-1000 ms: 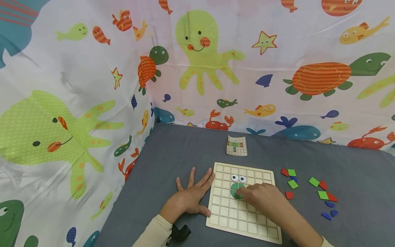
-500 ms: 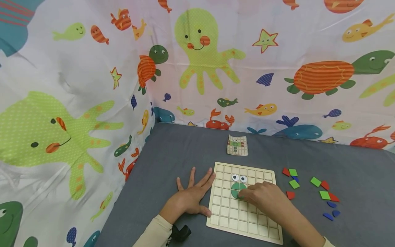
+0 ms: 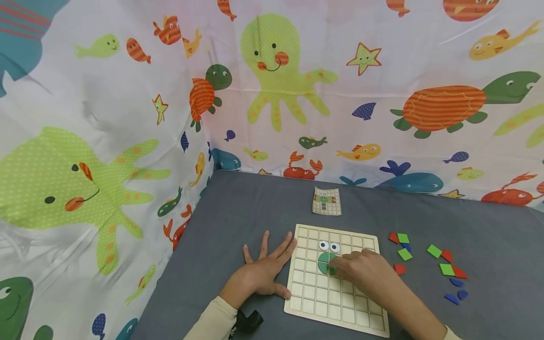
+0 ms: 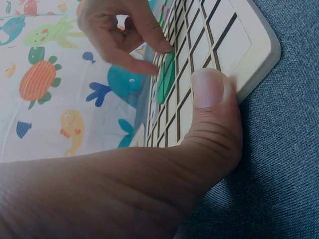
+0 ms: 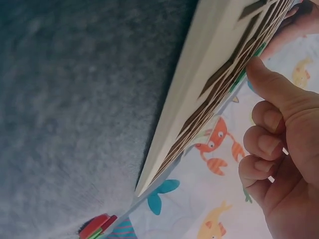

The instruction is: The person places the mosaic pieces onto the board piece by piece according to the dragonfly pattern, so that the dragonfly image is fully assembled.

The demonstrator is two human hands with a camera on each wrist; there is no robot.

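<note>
A square wooden grid board [image 3: 314, 295] lies on the grey cloth. My left hand [image 3: 261, 274] rests beside it with spread fingers, its fingertips and thumb at the board's left edge; the thumb [image 4: 212, 94] shows on the rim in the left wrist view. My right hand [image 3: 363, 271] reaches over the board, thumb and index finger pinching a green quarter-circle piece [image 4: 168, 74], its other fingers curled. That piece sits at the lower right of a green circle [image 3: 324, 260] made of quarter pieces, partly hidden by the fingers. Two eye pieces [image 3: 329, 246] sit just above the circle.
Behind the board lies a small pattern card [image 3: 326, 201]. To the right are loose red pieces [image 3: 459, 272], green squares [image 3: 405, 254] and blue pieces [image 3: 452, 299]. A printed sea-animal curtain [image 3: 293, 141] hangs behind and at the left.
My right fingers shift very slightly at the green circle's lower right. My left hand stays at the board's edge, and the loose pieces have not moved.
</note>
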